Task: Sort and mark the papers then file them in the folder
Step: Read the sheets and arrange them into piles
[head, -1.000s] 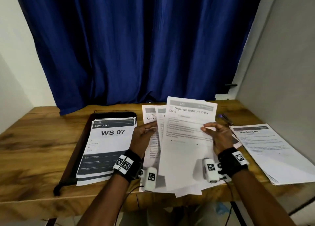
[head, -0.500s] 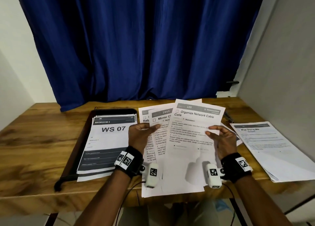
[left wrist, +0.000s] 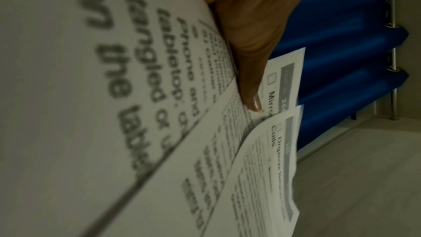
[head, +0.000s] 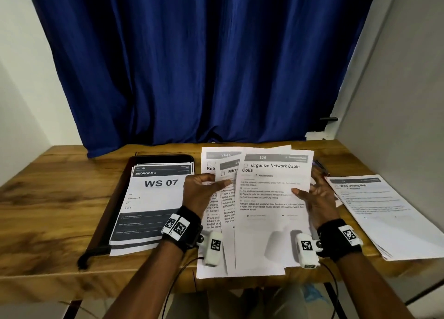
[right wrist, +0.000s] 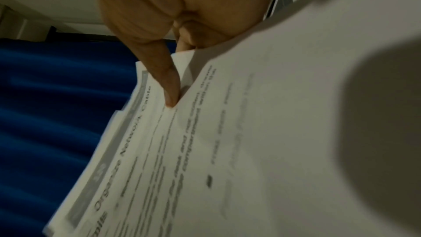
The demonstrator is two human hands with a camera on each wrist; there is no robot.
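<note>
I hold a fan of white printed sheets above the table's front edge. The top sheet (head: pixel 271 198), headed "Organize Network Cable Coils", is pinched at its right edge by my right hand (head: pixel 312 198), thumb on the front. My left hand (head: pixel 204 191) pinches the sheets behind it, a "Mirror" sheet (head: pixel 228 174) and a "Return" sheet (head: pixel 210 161). In the left wrist view the thumb (left wrist: pixel 250 82) presses on the "Mirror" sheet (left wrist: pixel 280 82). The right wrist view shows a finger (right wrist: pixel 166 82) on the top sheet (right wrist: pixel 250 132). A black folder (head: pixel 120 198) lies open at the left.
A stack headed "WS 07" (head: pixel 153 198) lies on the folder. Another stack, "Wipe Drying Mat" (head: pixel 384 213), lies at the right by the grey wall. A pen (head: pixel 320 167) rests behind the fan. Blue curtain (head: pixel 204 66) hangs at the back of the wooden table (head: pixel 48 210).
The sheets have fanned out wider: the top sheet slid right and the "Mirror" sheet came into view behind it. Both hands keep their hold.
</note>
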